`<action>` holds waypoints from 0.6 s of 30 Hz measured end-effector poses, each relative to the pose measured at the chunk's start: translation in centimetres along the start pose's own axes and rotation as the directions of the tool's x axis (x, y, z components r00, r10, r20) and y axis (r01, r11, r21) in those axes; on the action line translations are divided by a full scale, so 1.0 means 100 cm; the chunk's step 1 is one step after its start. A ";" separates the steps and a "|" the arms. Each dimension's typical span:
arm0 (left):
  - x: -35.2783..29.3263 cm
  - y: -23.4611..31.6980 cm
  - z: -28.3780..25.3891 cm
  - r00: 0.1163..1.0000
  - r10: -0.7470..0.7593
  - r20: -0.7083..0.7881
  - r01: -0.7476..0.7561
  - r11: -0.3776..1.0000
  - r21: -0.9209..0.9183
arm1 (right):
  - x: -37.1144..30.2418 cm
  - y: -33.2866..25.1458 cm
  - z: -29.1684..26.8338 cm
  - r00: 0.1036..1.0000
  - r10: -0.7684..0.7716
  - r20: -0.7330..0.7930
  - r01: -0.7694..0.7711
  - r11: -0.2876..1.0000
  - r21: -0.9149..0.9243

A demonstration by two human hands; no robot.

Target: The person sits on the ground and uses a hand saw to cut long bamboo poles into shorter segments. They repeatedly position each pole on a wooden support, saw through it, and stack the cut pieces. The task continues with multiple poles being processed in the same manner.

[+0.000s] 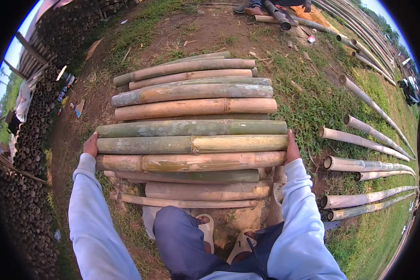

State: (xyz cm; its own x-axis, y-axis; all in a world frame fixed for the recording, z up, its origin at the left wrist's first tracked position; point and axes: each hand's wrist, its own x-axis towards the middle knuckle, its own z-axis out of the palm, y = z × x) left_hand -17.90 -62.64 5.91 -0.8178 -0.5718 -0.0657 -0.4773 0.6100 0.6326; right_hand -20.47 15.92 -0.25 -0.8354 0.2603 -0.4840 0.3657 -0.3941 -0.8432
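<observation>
Across the middle lie several cut bamboo lengths, side by side. My left hand [91, 144] cups the left ends of a green bamboo piece [191, 128], a green-and-yellow bamboo piece [240, 143] and perhaps the tan bamboo piece [210, 162] nearest me. At the opposite ends, my right hand [291, 148] presses with its fingers along the cut faces. The three pieces sit between my two hands, above other bamboo. Most of my fingers are hidden behind the ends.
More bamboo lengths [196, 105] lie beyond, and others [207, 191] by my sandals. Long poles [359, 199] stretch over the grass on the right. A tall bamboo stack [30, 182] stands left. Another person's foot [253, 11] and hand [306, 6] show at the far side beside dark pipes.
</observation>
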 end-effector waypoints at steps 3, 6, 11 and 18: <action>0.027 0.033 0.035 0.997 0.002 0.082 0.000 1.000 -0.025 | -0.021 -0.014 0.008 0.993 0.115 -0.022 -0.113 0.989 0.098; 0.049 0.020 0.053 0.995 0.063 0.080 -0.073 0.989 0.127 | -0.011 -0.011 -0.002 0.995 0.090 -0.046 -0.086 0.994 0.071; 0.067 -0.051 0.071 0.994 0.053 0.100 -0.079 0.958 0.275 | -0.012 -0.015 0.010 0.994 0.107 -0.021 -0.108 0.992 -0.064; 0.073 -0.050 0.096 0.987 -0.104 0.120 0.083 0.982 0.172 | -0.028 -0.027 0.019 0.990 0.122 -0.070 -0.137 0.949 -0.285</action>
State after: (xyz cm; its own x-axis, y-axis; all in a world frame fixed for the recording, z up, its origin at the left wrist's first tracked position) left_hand -24.59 -64.63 -5.17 -0.7963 -0.5623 -0.2229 -0.5913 0.6458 0.4830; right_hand -19.86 14.61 3.82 -0.7537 0.2716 -0.5985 0.5783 -0.1586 -0.8003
